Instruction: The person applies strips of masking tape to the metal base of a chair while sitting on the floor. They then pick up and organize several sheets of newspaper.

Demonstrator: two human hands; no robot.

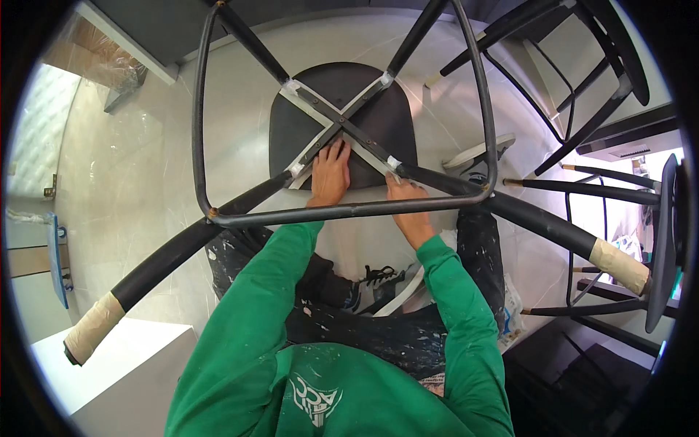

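A black stool lies upside down before me, its seat [298,138] on the floor and its dark legs [437,180] splayed upward. A metal cross bracket [342,120] spans the underside, with pale masking tape [368,151] along its arms. My left hand [332,175] lies with fingers stretched over the near side of the bracket, pressing near its centre. At the near-right end of the bracket, beside the leg joint, my right hand [408,200] has its fingers bent together at the tape's end; its fingertips are partly hidden. The square footrest ring [349,211] passes above both wrists.
More black stools or chairs [659,240] stand along the right. A white box-like block [138,357] is at the lower left, under a taped leg end [95,328]. Plastic-wrapped material [109,58] lies at the far left. My shoe [382,288] rests close to the stool.
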